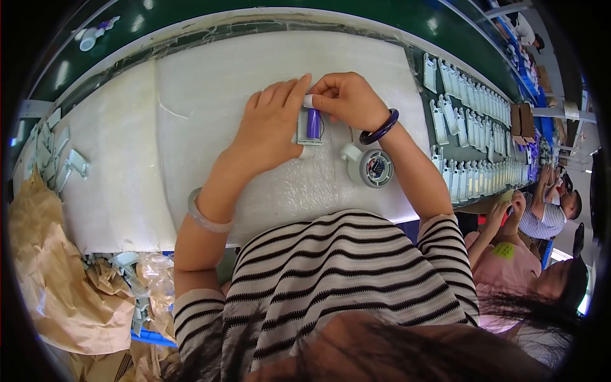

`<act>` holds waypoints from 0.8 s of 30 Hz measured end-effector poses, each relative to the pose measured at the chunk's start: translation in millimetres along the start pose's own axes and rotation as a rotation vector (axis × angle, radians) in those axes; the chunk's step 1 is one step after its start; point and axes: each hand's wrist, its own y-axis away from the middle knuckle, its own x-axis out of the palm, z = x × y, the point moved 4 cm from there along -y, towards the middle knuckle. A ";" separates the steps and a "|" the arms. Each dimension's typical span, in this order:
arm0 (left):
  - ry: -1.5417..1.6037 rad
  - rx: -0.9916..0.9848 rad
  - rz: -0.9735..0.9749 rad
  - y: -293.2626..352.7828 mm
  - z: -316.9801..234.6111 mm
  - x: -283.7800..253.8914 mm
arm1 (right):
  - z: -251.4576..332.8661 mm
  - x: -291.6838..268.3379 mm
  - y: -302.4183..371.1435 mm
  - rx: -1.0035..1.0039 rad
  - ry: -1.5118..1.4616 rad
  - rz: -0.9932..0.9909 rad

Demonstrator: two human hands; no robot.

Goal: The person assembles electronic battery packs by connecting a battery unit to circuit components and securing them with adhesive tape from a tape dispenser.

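While the person sits or stands at the bench (pixel 210 70), the head view looks down on both hands. The work is near the top middle: a purple tube (pixel 314 124), a bit like a battery, sits in a small pale case (pixel 301 134) on the clear sheet (pixel 223 89) that covers the bench.

Take the tube as the middle of a clock. At 9 o'clock is the left hand (pixel 270 124), gripping the case, with its fingers up by the top and its thumb down at the bottom edge. At 2 o'clock is the right hand (pixel 350 102), with its thumb and finger bent in at the tube's top end. I cannot tell if they pinch something there. The two hands almost meet. White covers (pixel 308 100) sit on some fingertips.

At 4 o'clock, near but apart, lies a round grey part (pixel 374 170). Rows of pale parts (pixel 471 127) stand far off at 3 o'clock. A pile of pale pieces (pixel 48 146) lies at 9 o'clock, and brown paper (pixel 57 274) at 8 o'clock.

My guess is that the step now is setting the tube's top end in the case. The next move calls for a steady left hand and a soft, careful push from the right fingertips.
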 end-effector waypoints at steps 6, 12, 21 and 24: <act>-0.036 -0.023 0.009 0.1 -1.0 2.3 | 2.2 2.2 -0.2 0.011 0.080 0.004; -0.033 -0.028 0.001 0.8 -1.4 4.3 | 4.7 3.6 1.3 -0.016 0.100 -0.001; -0.074 -0.016 -0.007 1.8 -2.4 4.1 | 7.3 7.9 3.0 -0.162 0.239 -0.120; -0.118 -0.004 -0.053 2.2 -0.1 5.9 | 11.9 9.6 4.2 -0.199 0.336 -0.150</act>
